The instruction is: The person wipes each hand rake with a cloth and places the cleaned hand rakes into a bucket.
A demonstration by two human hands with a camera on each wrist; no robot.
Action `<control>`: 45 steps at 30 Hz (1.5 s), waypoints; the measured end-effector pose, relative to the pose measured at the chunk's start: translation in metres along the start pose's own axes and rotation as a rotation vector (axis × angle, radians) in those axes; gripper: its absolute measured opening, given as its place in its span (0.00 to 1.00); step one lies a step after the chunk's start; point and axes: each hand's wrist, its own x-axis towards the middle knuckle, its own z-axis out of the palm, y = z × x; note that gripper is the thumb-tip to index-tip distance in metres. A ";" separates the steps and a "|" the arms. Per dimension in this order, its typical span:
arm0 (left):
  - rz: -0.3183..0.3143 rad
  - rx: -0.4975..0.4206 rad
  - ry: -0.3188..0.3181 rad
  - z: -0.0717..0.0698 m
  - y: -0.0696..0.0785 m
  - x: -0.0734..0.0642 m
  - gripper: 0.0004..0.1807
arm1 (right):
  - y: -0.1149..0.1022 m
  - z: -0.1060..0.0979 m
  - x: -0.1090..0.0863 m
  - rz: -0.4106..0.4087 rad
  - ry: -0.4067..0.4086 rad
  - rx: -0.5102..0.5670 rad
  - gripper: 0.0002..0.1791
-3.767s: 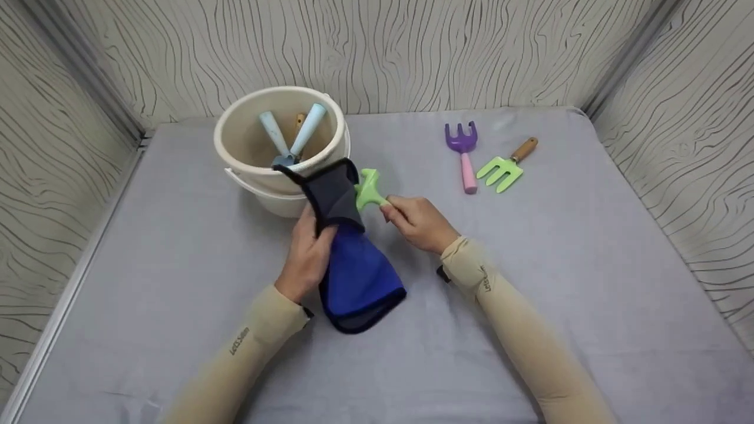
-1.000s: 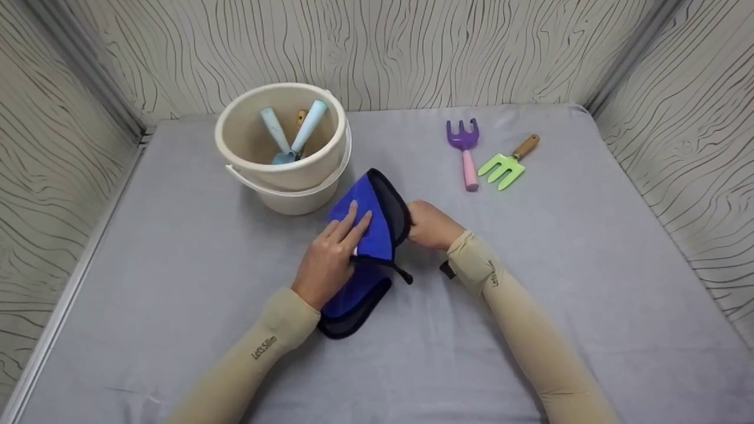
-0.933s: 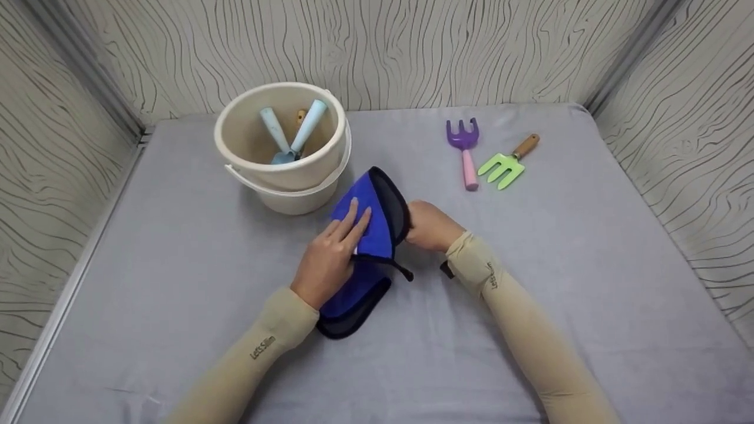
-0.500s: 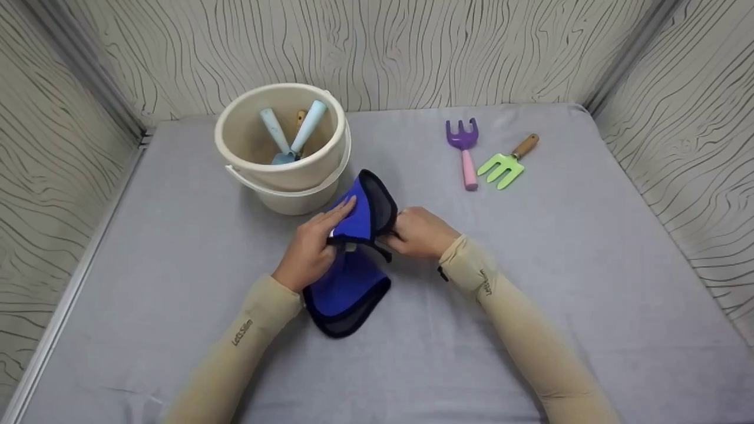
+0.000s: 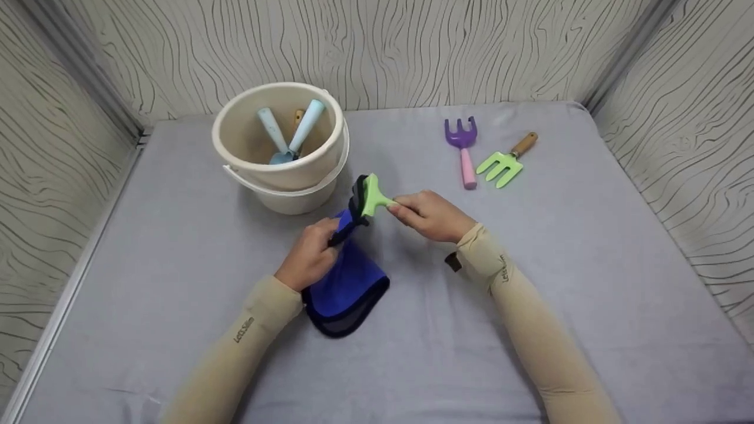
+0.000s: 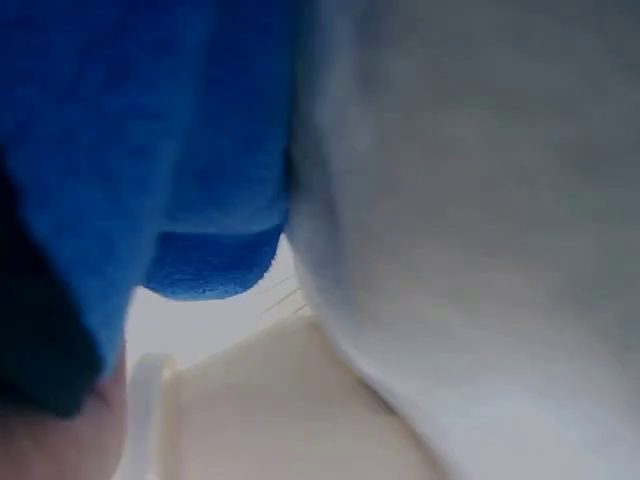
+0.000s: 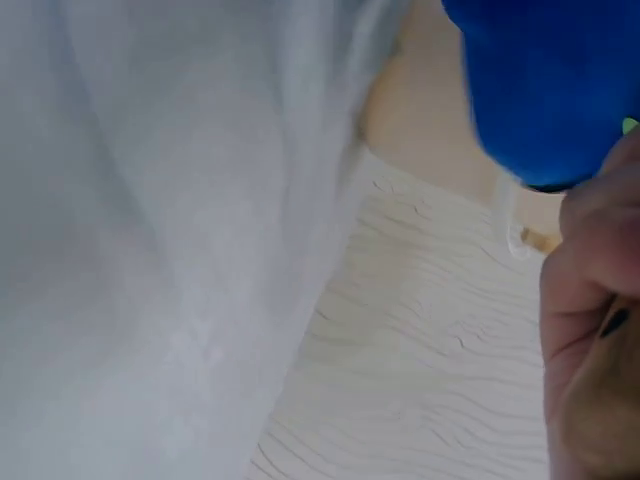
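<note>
In the head view my left hand (image 5: 309,253) grips a blue cloth (image 5: 347,282) with black edging and a grey underside. One end is bunched up in the fingers, while the rest hangs toward the table. My right hand (image 5: 433,215) holds a light green hand rake (image 5: 372,194) by its handle, mostly hidden in the fist. Its wide head points left and touches or nearly touches the cloth's upper edge. The right wrist view shows the brown handle end (image 7: 605,410) beneath the curled fingers. Blue cloth (image 6: 90,120) fills the upper left of the left wrist view.
A cream bucket (image 5: 235,156) stands behind my left hand with several tools inside, among them light blue handles (image 5: 307,125). Back right lie a purple fork with a pink handle (image 5: 467,168) and a green fork (image 5: 500,166) with a wooden handle. Patterned walls enclose the table.
The green rake head, earlier covered by the cloth, is now exposed. My right hand has moved slightly up and right; the cloth's upper part has folded back to the left.
</note>
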 end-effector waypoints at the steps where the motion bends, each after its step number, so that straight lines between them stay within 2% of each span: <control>1: -0.036 -0.031 -0.015 0.000 0.000 0.001 0.19 | 0.001 -0.002 0.000 0.002 0.007 0.013 0.21; 3: -0.136 -0.115 0.007 0.001 0.000 0.003 0.16 | 0.003 -0.005 0.000 0.008 0.018 0.013 0.21; 4: -0.201 -0.193 0.040 0.000 0.000 0.004 0.16 | 0.004 -0.005 0.000 0.015 0.022 0.013 0.22; 7: -0.367 -0.460 0.200 -0.004 0.002 0.006 0.13 | 0.009 -0.005 0.001 0.055 0.012 0.025 0.22; 9: -0.378 -0.551 0.290 -0.007 0.007 0.005 0.15 | 0.011 -0.003 0.003 0.084 -0.005 0.026 0.23; 11: -0.293 -0.509 0.304 -0.008 0.013 0.005 0.18 | 0.011 -0.001 0.004 0.094 -0.032 0.019 0.23; 13: -0.121 -0.358 0.248 -0.005 0.018 0.004 0.24 | 0.009 0.001 0.006 0.085 -0.048 -0.015 0.23; 15: 0.035 -0.156 0.180 0.000 0.023 0.002 0.38 | 0.006 0.003 0.007 0.070 -0.063 -0.054 0.21; 17: 0.144 -0.002 0.127 0.005 0.025 0.001 0.49 | 0.002 0.003 0.008 0.055 -0.063 -0.093 0.18; 18: 0.172 0.054 0.111 0.007 0.026 0.001 0.52 | 0.000 0.003 0.008 0.053 -0.060 -0.110 0.17; 20: 0.163 0.114 0.097 0.009 0.027 0.000 0.53 | -0.004 0.002 0.007 0.053 -0.057 -0.125 0.15; 28: 0.124 0.011 0.087 0.008 0.026 0.002 0.48 | -0.004 0.003 0.005 0.036 -0.030 -0.137 0.15; 39: -0.007 0.029 0.067 0.008 0.017 0.001 0.44 | 0.001 0.003 0.006 0.077 0.002 -0.062 0.23; 42: -0.045 0.048 0.079 0.007 0.013 0.000 0.39 | 0.005 0.005 0.006 0.091 -0.006 -0.052 0.24; 45: -0.107 0.066 0.062 0.005 0.010 -0.001 0.26 | 0.006 0.005 0.007 0.095 0.010 -0.010 0.23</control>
